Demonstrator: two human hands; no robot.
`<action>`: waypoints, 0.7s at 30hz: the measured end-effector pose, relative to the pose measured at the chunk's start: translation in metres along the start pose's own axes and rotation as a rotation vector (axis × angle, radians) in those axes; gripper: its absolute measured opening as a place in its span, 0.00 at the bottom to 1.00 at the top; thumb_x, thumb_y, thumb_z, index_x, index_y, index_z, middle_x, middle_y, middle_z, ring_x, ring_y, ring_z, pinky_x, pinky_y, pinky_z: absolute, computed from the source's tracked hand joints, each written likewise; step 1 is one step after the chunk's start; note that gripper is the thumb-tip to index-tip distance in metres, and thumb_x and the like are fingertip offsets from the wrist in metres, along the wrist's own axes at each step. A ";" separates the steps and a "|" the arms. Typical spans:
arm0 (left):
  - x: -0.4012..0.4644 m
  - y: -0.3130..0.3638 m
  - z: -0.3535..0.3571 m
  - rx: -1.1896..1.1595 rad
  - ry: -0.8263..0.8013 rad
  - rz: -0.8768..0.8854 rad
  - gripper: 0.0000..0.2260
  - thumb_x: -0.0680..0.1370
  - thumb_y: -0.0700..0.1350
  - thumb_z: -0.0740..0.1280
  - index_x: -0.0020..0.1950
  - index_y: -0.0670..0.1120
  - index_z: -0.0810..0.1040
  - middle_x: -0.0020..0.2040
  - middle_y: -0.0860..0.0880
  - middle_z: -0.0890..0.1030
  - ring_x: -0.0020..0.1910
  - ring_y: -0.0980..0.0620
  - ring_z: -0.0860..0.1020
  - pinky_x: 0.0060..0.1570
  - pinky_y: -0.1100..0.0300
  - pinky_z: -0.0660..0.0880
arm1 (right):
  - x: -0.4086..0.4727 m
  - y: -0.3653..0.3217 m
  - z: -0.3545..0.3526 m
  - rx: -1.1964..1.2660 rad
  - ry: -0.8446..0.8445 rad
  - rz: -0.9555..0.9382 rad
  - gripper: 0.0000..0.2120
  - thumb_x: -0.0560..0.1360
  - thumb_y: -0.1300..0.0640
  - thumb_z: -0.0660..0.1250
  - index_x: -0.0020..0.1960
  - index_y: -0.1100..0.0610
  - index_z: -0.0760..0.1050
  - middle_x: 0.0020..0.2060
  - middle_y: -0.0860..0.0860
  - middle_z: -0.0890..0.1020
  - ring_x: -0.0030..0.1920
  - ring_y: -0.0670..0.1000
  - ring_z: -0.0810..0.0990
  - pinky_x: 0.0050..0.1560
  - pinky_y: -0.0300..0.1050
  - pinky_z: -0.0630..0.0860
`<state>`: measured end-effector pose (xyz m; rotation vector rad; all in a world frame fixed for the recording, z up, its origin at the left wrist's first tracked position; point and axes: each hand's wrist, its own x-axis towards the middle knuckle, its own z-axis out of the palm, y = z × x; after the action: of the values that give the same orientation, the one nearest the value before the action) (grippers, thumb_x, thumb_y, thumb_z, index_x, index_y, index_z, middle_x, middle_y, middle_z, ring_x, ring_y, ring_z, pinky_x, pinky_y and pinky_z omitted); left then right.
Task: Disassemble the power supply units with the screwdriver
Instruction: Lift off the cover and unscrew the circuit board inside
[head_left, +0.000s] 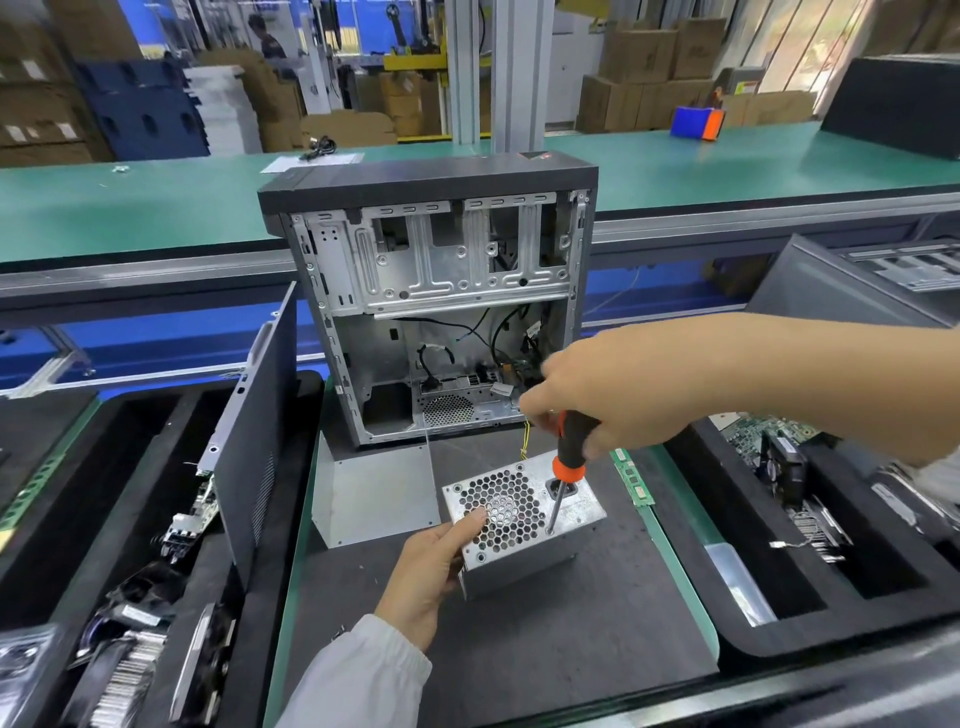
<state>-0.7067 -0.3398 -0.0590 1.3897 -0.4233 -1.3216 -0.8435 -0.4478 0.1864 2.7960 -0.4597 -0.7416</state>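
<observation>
In front of the case, the PSU – stiff, likely heavy, sharp-edged – is gripped at its near-left corner by the left hand, while the screwdriver is clasped by right hand fingers – tip at a grille-side screw.

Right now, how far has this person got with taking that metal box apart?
Early on. Done: the power supply unit is already out of the computer case and sits on the dark mat. In hand: the left hand steadies it while the right hand drives the screwdriver into a screw on its grille face. Left: its casing still looks closed, so opening it remains.
</observation>
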 end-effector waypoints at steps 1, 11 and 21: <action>0.000 0.000 0.000 0.002 -0.001 -0.001 0.13 0.73 0.53 0.72 0.44 0.43 0.85 0.46 0.44 0.86 0.29 0.60 0.78 0.22 0.72 0.67 | 0.000 -0.001 -0.001 -0.040 -0.001 -0.025 0.11 0.74 0.61 0.63 0.51 0.48 0.67 0.45 0.47 0.69 0.37 0.46 0.69 0.29 0.41 0.58; 0.000 0.000 0.000 0.003 -0.002 0.018 0.12 0.74 0.51 0.71 0.44 0.42 0.85 0.44 0.45 0.86 0.24 0.62 0.75 0.20 0.72 0.65 | 0.015 -0.001 -0.002 -0.020 -0.329 0.182 0.17 0.82 0.48 0.54 0.70 0.48 0.65 0.29 0.55 0.76 0.29 0.51 0.81 0.34 0.41 0.77; 0.001 -0.001 -0.002 0.024 0.002 0.015 0.14 0.74 0.53 0.71 0.46 0.42 0.85 0.45 0.45 0.86 0.25 0.62 0.76 0.21 0.73 0.66 | 0.003 -0.023 0.005 -0.258 -0.066 0.090 0.15 0.75 0.48 0.67 0.52 0.59 0.71 0.35 0.50 0.69 0.30 0.50 0.67 0.27 0.43 0.63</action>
<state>-0.7051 -0.3396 -0.0605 1.4054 -0.4491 -1.3060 -0.8375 -0.4284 0.1746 2.5014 -0.4621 -0.8119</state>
